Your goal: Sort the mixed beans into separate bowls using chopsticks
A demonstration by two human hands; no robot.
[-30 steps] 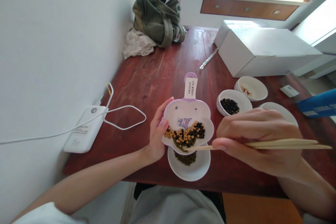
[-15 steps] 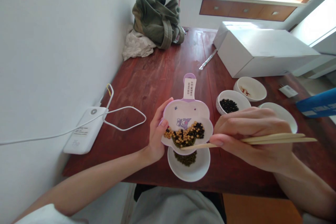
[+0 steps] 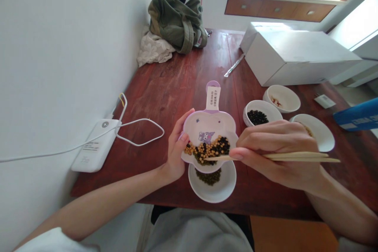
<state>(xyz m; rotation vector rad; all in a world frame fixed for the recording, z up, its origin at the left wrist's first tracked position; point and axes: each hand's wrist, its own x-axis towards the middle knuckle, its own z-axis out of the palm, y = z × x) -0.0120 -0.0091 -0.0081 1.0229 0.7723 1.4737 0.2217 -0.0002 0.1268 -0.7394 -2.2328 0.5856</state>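
My left hand [image 3: 178, 151] grips the left side of a purple-rimmed, cloud-shaped bowl with a handle [image 3: 197, 121], thumb over its rim. Inside lie mixed beans [image 3: 208, 149]: yellow, black and green ones gathered toward the near side. A label [image 3: 214, 97] is stuck on the bowl's handle. My right hand [image 3: 274, 149] is closed around a pair of wooden chopsticks [image 3: 301, 157], whose tips rest among the beans. Partly under the cloud-shaped bowl, a white bowl [image 3: 212, 195] holds green beans [image 3: 209, 178].
On the right stand a bowl of black beans [image 3: 246, 112], a bowl with a few reddish-white pieces [image 3: 292, 104] and a bowl partly behind my hand [image 3: 325, 138]. A white box [image 3: 307, 51], blue object [image 3: 358, 116], green bag [image 3: 174, 19] and cabled power bank [image 3: 96, 147] surround them.
My right hand has shifted slightly left, and the chopstick tips have moved from the bowl's near rim a little farther in among the beans. My left hand stays put.
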